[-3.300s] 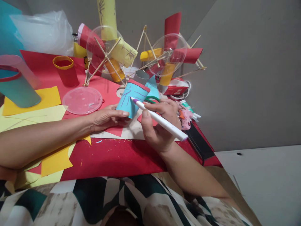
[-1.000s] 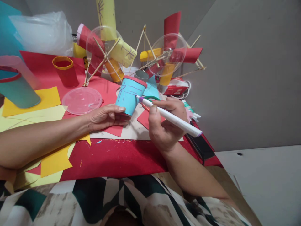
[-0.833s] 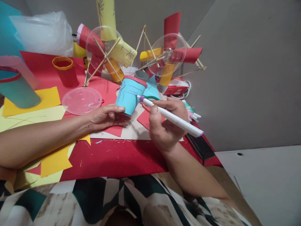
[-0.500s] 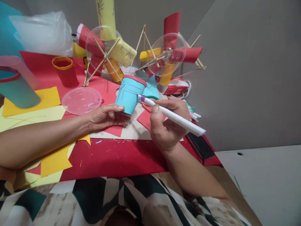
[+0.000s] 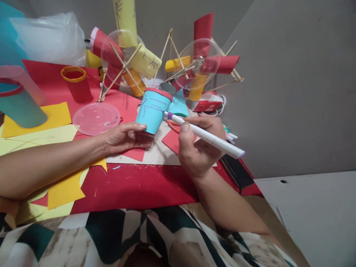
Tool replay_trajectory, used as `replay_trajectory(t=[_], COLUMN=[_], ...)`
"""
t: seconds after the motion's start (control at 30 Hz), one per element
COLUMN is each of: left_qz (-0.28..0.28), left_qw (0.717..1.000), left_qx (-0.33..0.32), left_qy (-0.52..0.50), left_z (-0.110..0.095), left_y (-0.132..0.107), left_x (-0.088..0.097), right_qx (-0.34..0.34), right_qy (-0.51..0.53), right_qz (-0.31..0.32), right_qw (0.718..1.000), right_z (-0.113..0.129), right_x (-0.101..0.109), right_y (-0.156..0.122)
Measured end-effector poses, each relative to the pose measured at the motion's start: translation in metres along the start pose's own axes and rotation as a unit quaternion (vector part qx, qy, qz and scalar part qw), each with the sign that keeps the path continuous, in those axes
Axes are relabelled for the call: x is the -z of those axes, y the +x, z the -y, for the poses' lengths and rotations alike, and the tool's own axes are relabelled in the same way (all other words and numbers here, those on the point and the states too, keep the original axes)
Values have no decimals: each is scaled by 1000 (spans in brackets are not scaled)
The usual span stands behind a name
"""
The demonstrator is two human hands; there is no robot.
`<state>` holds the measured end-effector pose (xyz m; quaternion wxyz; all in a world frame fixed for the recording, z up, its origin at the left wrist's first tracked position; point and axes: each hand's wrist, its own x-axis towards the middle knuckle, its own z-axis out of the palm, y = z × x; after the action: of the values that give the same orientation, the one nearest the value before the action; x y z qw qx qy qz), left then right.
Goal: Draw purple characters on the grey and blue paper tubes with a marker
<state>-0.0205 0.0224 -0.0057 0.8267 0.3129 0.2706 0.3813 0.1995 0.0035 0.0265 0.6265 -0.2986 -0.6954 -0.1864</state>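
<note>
Blue cup point(image 5: 150, 115), at person's eleven o'clock: left hand point(image 5: 129, 137) pinching lower wall. Probably light, papery, easily dented; best held low, gently. Right hand point(image 5: 201, 145) gripping white marker point(image 5: 213, 139), tip at cup's three o'clock edge.

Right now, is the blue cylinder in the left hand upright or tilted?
Tilted: the blue cylinder leans right at the top, and its red rim slopes down rightward.
</note>
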Motion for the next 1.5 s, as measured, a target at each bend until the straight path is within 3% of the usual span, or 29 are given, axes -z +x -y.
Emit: replay_trajectory(t=[0.5,0.97,1.23,1.5], left_qz=[-11,-3,-25,-10], left_qw=[1000,1000,1000,1000], left_qx=[4,1,12,8], left_qy=[-2,-25,-12,3], left_z=[-2,-1,-4,-2], left_y=[-2,-1,-3,-1], left_x=[-2,1,-4,-1], right_qx=[5,-9,-15,-7], right_qy=[-12,52,68,75], right_qz=[11,30,47,23], right_qw=[1000,998,996,997], right_z=[0,11,16,13], right_x=[2,4,6,6], right_y=[0,2,2,3])
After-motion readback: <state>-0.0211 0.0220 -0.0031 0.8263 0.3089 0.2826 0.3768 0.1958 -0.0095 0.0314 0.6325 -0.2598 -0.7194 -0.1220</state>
